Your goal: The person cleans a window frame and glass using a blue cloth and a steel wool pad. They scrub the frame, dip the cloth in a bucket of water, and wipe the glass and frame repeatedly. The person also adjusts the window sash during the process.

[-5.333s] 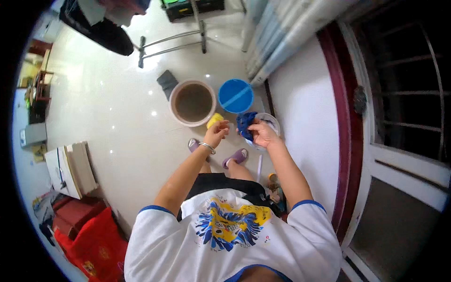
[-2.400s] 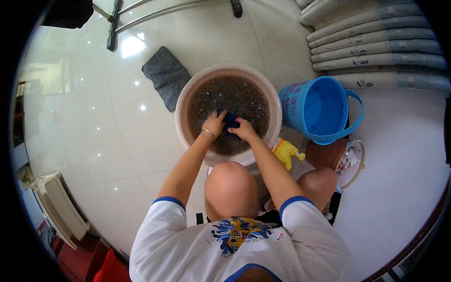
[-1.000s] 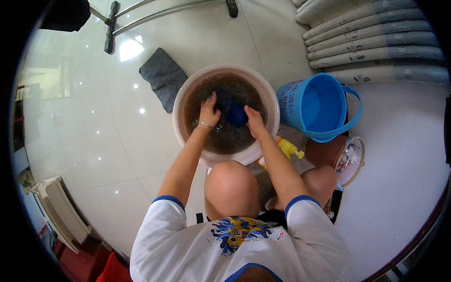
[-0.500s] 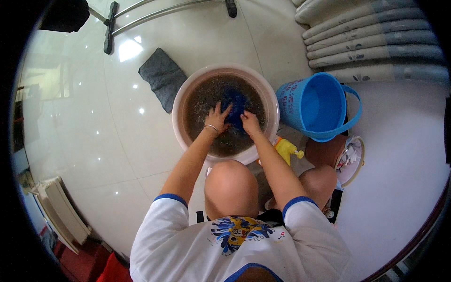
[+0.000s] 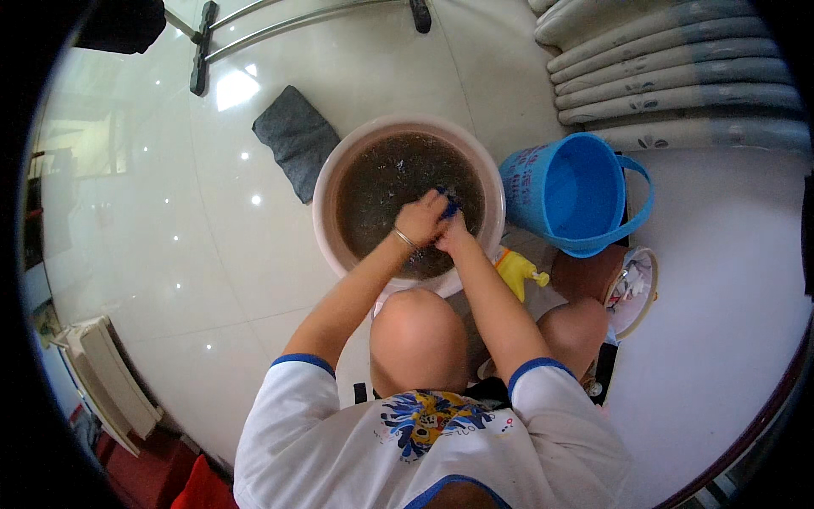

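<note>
Cloth [image 5: 450, 207] sits at three o'clock in basin [image 5: 325, 204], left hand [image 5: 420, 218] and right hand [image 5: 452, 232] pressed together gripping it. I read scrubbing; next rub needs firm hold.

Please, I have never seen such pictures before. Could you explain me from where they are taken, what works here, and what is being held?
There is no machine here, only a person's two bare hands. The view comes from a wide fisheye camera worn on the head and looking down. That is why straight edges bend near the rim. Left in the picture is the person's left.

The left hand, with a bracelet at its wrist, and the right hand meet inside a pale pink basin of dark water. Between them they hold a bunched dark-blue cloth.

On the shiny floor, a grey cloth lies left of the basin, and a blue bucket stands to its right.
</note>
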Available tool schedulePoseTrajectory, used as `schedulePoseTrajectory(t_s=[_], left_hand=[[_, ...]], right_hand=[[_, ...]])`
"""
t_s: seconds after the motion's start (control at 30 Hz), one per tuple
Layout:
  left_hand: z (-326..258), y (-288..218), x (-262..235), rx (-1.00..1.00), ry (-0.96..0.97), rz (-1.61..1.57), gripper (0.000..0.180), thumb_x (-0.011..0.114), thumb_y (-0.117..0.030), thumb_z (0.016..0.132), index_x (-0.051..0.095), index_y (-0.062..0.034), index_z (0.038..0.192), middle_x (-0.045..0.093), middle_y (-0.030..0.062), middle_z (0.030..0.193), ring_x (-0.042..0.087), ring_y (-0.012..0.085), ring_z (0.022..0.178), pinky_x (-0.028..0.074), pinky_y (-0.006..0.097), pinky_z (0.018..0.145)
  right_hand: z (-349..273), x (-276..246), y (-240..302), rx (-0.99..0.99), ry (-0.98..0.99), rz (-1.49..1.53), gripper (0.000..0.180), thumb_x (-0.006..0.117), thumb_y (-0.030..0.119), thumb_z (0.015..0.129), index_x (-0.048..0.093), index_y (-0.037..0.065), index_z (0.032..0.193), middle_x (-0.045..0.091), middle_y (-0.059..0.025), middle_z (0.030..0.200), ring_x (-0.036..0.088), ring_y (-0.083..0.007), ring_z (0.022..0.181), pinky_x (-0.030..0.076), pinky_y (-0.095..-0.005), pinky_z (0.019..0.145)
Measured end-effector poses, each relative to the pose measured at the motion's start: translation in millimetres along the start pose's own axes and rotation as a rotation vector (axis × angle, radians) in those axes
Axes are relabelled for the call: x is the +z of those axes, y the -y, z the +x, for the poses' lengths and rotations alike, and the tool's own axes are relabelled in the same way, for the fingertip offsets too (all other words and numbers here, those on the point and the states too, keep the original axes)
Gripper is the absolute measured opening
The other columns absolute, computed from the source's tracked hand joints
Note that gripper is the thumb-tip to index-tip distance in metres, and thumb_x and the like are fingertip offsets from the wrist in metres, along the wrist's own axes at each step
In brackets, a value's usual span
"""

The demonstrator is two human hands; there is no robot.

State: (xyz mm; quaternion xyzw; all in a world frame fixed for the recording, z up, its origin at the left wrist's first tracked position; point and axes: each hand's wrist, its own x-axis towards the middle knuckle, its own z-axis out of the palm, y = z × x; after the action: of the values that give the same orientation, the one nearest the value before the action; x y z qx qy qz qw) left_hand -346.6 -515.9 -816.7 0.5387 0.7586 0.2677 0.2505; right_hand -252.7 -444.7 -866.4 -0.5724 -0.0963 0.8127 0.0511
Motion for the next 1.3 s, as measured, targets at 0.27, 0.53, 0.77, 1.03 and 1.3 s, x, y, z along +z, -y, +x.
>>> schedulePoseTrajectory(t_s=[0.27, 0.53, 0.77, 1.03, 1.3], left_hand=[[-7, 47, -20, -0.166, 0.141, 0.477, 0.071, 0.067, -0.039, 0.077, 0.038, -0.0173, 0.139, 0.029, 0.0123, 0.145, 0.034, 0.0312, 0.129, 0.036, 0.052, 0.098], [-27, 73, 26, -0.055, 0.459, 0.685, 0.056, 0.060, -0.042, 0.082, 0.051, -0.0159, 0.130, 0.034, 0.0049, 0.146, 0.019, 0.0277, 0.140, 0.004, 0.057, 0.112], [-10, 12, -14, -0.440, 0.252, -0.284, 0.042, 0.059, -0.014, 0.076, 0.062, -0.0089, 0.117, 0.050, 0.0112, 0.132, 0.030, 0.0340, 0.134, 0.023, 0.053, 0.108], [-9, -10, -19, -0.048, -0.058, -0.568, 0.028, 0.066, -0.021, 0.072, 0.057, -0.0031, 0.091, 0.047, 0.0166, 0.116, 0.041, 0.0324, 0.117, 0.030, 0.040, 0.102], [2, -20, -45, -0.699, 0.103, -1.196, 0.036, 0.062, -0.029, 0.089, 0.053, -0.0027, 0.112, 0.053, 0.0136, 0.114, 0.056, 0.0247, 0.101, 0.053, 0.036, 0.077]], right_hand=[[5, -19, 12, -0.542, -0.380, -0.967, 0.032, 0.055, 0.018, 0.089, 0.056, 0.001, 0.116, 0.062, -0.0152, 0.111, 0.058, -0.0281, 0.104, 0.044, -0.0377, 0.091], [-5, -17, -2, -0.626, -0.295, -1.503, 0.038, 0.066, 0.008, 0.076, 0.061, 0.007, 0.114, 0.061, -0.0180, 0.113, 0.058, -0.0333, 0.106, 0.046, -0.0385, 0.090], [10, -19, 10, -0.103, -0.305, -0.318, 0.035, 0.051, 0.034, 0.094, 0.052, 0.014, 0.123, 0.060, -0.0078, 0.110, 0.058, -0.0301, 0.098, 0.047, -0.0566, 0.075], [-19, 3, 19, -0.045, 0.478, 0.155, 0.043, 0.045, 0.045, 0.095, 0.057, 0.006, 0.108, 0.060, -0.0119, 0.108, 0.058, -0.0267, 0.099, 0.044, -0.0399, 0.093], [-59, 37, 35, -0.582, 0.405, -0.037, 0.022, 0.056, 0.030, 0.093, 0.055, 0.009, 0.085, 0.064, -0.0096, 0.090, 0.061, -0.0197, 0.086, 0.051, -0.0353, 0.078]])
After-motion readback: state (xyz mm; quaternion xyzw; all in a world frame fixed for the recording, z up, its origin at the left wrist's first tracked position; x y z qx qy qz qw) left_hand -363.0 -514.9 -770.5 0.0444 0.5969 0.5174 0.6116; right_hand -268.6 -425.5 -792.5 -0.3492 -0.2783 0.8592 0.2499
